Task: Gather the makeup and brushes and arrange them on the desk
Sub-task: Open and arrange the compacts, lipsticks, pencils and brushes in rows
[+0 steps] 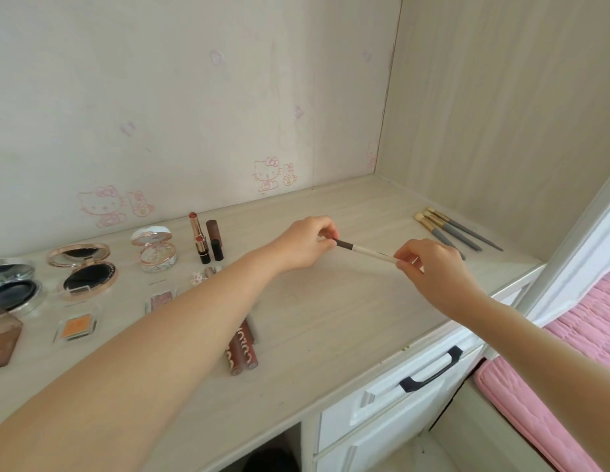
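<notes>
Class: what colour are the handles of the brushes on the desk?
The brush handles are grey; head view shows them best.

Lip gloss tubes (240, 349): your left forearm (143, 335) hides their upper ends.
Brown palette (2, 338): the left edge cuts it off.
Pencil (365, 251): your fingers (325, 233) cover part of each end.

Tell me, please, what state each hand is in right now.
Left hand pinches the dark end of the white pencil.
Right hand pinches its other, white end.
</notes>
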### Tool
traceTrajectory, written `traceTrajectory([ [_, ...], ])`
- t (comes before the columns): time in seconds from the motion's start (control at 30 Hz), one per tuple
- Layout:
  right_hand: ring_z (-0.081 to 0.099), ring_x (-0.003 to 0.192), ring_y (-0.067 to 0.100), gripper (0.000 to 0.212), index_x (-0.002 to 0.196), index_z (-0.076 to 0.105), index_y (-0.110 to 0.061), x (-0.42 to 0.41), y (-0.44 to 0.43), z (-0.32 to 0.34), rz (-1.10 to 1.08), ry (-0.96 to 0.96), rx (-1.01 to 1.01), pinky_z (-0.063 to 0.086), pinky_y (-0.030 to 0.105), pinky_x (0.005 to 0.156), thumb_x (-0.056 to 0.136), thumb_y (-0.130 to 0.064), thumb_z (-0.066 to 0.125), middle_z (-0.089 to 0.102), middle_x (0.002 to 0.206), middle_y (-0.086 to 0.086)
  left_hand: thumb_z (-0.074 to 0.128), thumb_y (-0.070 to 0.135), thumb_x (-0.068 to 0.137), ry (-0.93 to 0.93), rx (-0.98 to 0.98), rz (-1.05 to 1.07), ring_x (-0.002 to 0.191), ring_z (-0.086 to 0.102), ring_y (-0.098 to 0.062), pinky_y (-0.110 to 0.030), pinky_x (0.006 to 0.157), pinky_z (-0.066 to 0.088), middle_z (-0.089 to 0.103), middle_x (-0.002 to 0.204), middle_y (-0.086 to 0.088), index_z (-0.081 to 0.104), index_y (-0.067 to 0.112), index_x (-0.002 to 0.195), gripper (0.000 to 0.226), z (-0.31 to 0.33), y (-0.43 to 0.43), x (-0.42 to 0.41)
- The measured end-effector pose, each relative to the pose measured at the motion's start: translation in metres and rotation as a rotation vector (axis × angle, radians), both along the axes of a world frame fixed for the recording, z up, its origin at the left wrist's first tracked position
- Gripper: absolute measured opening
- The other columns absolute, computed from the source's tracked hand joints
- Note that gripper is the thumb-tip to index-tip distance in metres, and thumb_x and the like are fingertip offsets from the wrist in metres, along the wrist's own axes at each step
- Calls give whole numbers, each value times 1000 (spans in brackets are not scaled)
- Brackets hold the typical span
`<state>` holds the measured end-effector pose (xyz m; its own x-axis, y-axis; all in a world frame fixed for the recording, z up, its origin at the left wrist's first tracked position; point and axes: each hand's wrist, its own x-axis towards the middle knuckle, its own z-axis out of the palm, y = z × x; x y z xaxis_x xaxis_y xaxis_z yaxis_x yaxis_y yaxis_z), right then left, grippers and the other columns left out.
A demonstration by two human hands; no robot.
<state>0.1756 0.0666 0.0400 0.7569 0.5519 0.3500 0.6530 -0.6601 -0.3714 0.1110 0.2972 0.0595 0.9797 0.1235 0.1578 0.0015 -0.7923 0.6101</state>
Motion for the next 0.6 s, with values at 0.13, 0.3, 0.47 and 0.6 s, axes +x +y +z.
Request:
traceTrajectory([
  [0.13, 57, 73, 15, 13, 97, 67, -15, -26, 7, 4, 61, -16, 50, 44, 21, 66, 89, -8, 60, 64, 86, 1, 60, 15, 92, -44, -194, 53, 95, 62, -17, -24, 83, 43, 69, 103, -4, 62, 15, 97, 6, 10, 3, -38],
  [0.3, 57, 72, 9, 23, 101, 67, -17, -68, 20, 7, 136, 6, 115, 44, 10, 67, 87, -1, 59, 63, 87, -4, 58, 11, 93, -119, -451, 129, 95, 66, -17, -31, 88, 49, 73, 99, -4, 60, 17, 95, 7, 18, 11, -90],
  [0.47, 59, 77, 2, 21, 102, 66, -23, -118, 43, 15, 229, 80, 159, 50, 18, 71, 86, -9, 63, 65, 87, -11, 48, 3, 97, -219, -827, 203, 97, 70, -17, -32, 90, 53, 74, 99, -9, 55, 8, 104, 11, 23, 18, -144],
  [0.6, 58, 78, 1, 17, 101, 65, -25, -156, 69, 19, 309, 102, 141, 49, 21, 71, 87, -16, 63, 65, 86, -14, 47, 1, 96, -315, -1045, 290, 95, 68, -28, -41, 90, 54, 73, 97, -14, 55, 4, 109, 15, 25, 31, -183],
])
